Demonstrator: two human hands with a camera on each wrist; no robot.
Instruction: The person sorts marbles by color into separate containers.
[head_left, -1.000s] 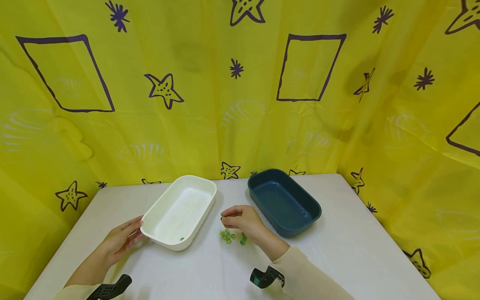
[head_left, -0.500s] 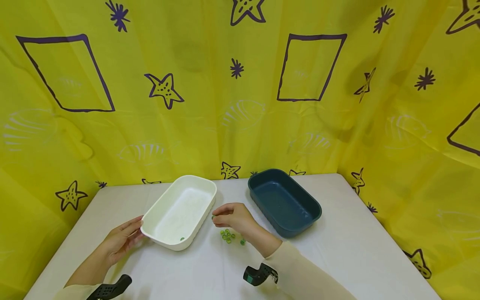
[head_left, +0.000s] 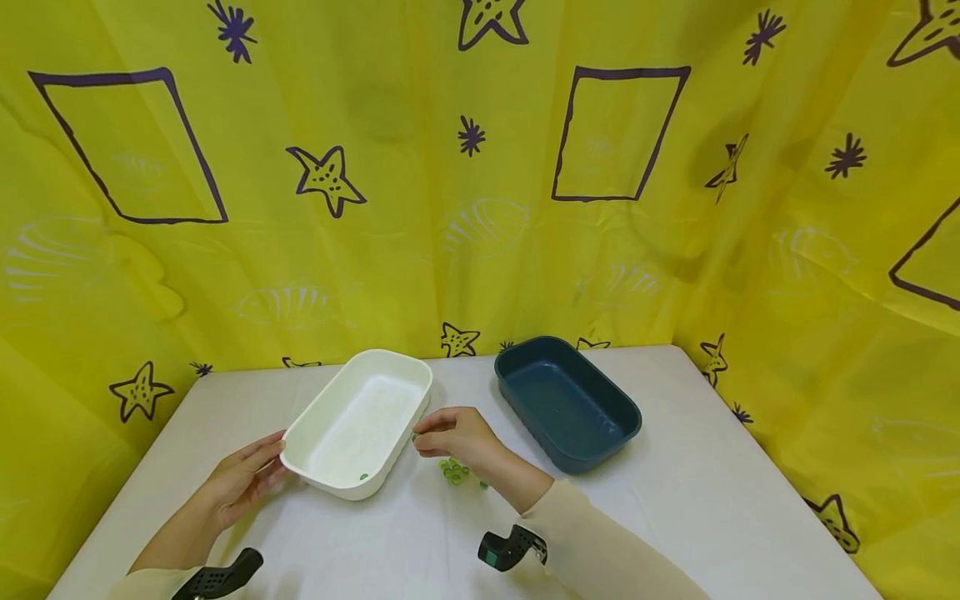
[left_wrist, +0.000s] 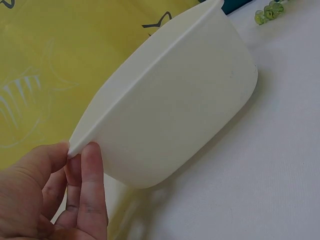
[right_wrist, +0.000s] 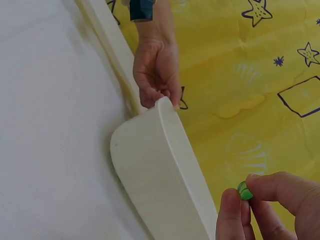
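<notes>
My left hand (head_left: 243, 482) pinches the near-left rim of a white plastic tub (head_left: 306, 425), thumb on the rim and fingers beneath, as the left wrist view shows. One small green marble (head_left: 363, 477) lies inside the tub near its front end. Just beyond the tub's right wall is my right hand (head_left: 459, 433). Between its thumb and fingertips it pinches a green glass marble (right_wrist: 244, 191), clear in the right wrist view. Several more green marbles (head_left: 453, 472) lie in a cluster on the table below that hand, with another partly hidden by the wrist.
A dark teal tub (head_left: 570, 408) stands at the back right, with no contents visible. White cloth covers the table (head_left: 720, 500). Yellow patterned curtains (head_left: 420, 250) hang behind and along the sides. Each wrist wears a black camera mount (head_left: 513, 547).
Holding the marble, my right hand has moved left from above the loose marbles to the white tub's right side. My left hand and both tubs have stayed put.
</notes>
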